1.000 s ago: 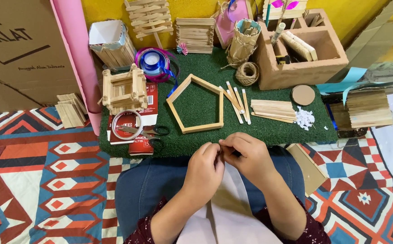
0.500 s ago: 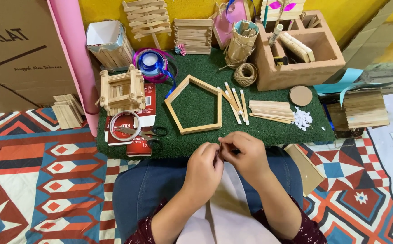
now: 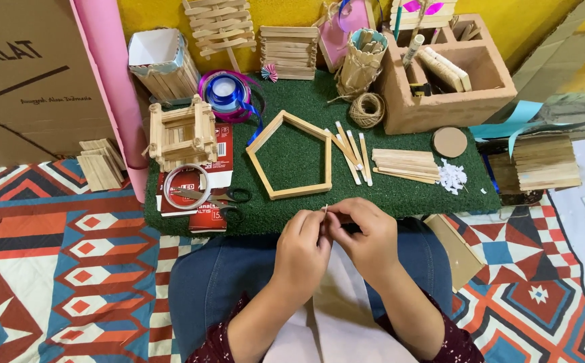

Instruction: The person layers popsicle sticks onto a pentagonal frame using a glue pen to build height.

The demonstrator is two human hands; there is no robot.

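My left hand (image 3: 302,245) and my right hand (image 3: 366,236) meet over my lap, at the front edge of the green turf mat (image 3: 400,195). Together the fingertips pinch a small thin wooden stick (image 3: 324,210), of which only the tip shows. Just beyond my hands lies a house-shaped frame of craft sticks (image 3: 292,156). Right of it lie several loose sticks (image 3: 354,154), a flat stack of sticks (image 3: 405,165) and white scraps (image 3: 451,176).
A small stick-built cabin (image 3: 179,132), a tape roll (image 3: 187,186) and scissors (image 3: 228,197) lie at the left of the mat. Behind are ribbon spools (image 3: 226,91), twine (image 3: 366,109), a brown compartment box (image 3: 457,74) and stick stacks (image 3: 289,52). Cardboard box (image 3: 17,74) at left.
My two hands have stayed together over my lap, fingers working slightly on the small stick. Nothing on the mat has moved.
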